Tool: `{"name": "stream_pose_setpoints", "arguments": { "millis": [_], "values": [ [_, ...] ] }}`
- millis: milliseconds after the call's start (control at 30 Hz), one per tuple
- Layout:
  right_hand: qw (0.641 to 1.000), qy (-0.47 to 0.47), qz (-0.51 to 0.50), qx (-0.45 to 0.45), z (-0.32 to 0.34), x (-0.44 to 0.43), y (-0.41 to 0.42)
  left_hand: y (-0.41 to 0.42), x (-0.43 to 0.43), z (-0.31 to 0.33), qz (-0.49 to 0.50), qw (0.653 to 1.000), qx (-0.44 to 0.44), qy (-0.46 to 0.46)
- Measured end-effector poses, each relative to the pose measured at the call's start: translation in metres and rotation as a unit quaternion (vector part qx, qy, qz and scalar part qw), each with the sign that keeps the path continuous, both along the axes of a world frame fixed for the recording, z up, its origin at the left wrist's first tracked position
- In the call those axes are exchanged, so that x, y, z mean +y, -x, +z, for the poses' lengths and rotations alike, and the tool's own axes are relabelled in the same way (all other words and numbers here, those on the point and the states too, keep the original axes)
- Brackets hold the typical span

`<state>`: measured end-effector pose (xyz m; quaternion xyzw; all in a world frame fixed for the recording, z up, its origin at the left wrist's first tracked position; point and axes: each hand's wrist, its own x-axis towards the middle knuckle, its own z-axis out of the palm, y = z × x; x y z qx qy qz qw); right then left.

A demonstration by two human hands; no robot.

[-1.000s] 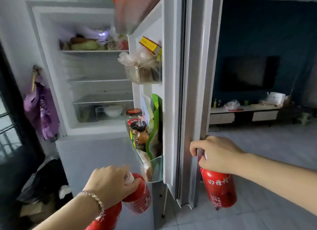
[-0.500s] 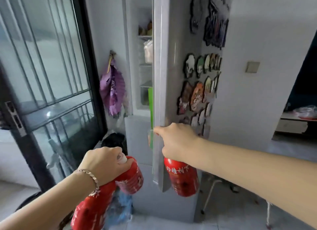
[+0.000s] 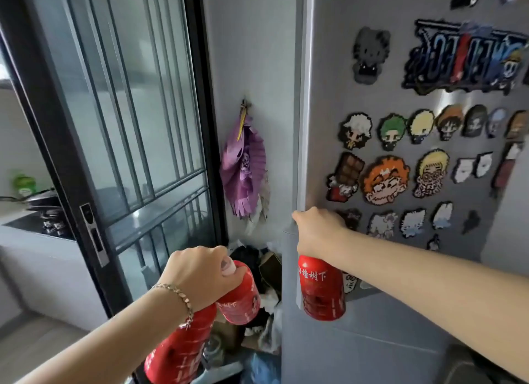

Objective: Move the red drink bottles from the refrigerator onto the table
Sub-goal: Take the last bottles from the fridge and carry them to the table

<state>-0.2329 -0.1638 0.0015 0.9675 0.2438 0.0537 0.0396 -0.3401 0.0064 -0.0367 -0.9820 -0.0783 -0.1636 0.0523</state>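
Observation:
My left hand (image 3: pixel 200 275) grips two red drink bottles by their necks: one bottle (image 3: pixel 242 292) points right, the other (image 3: pixel 177 352) hangs down under my wrist. My right hand (image 3: pixel 317 232) holds a third red bottle (image 3: pixel 322 289) by its top, and its knuckles rest against the left edge of the grey refrigerator door (image 3: pixel 323 97). The door stands closed, so the refrigerator's inside is hidden. The table is out of view.
Many pixel-art magnets (image 3: pixel 386 180) cover the refrigerator door. A black-framed sliding glass door (image 3: pixel 128 126) stands at the left, with a kitchen counter and stove (image 3: pixel 43 220) behind it. A purple fan (image 3: pixel 243 169) hangs on the wall. Bags and clutter (image 3: pixel 257 269) lie on the floor.
The refrigerator door has swung from wide open to closed under my right hand. My view has turned left. All three bottles stay in my hands.

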Motion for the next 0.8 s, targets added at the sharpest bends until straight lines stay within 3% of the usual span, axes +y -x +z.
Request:
{"name": "stream_pose_setpoints", "arguments": {
  "millis": [200, 467, 800],
  "values": [
    [0.999, 0.026, -0.024, -0.037, -0.004, 0.061, -0.088, -0.057, 0.038, -0.001, 0.020, 1.000, 0.014, 0.018],
    [0.998, 0.037, -0.047, -0.022, 0.002, 0.107, -0.206, -0.142, 0.070, 0.012, 0.064, 0.998, 0.012, 0.022],
    [0.998, 0.029, -0.034, -0.032, 0.000, 0.109, -0.274, -0.207, 0.084, 0.014, 0.076, 0.997, -0.013, 0.031]
  ]
}}
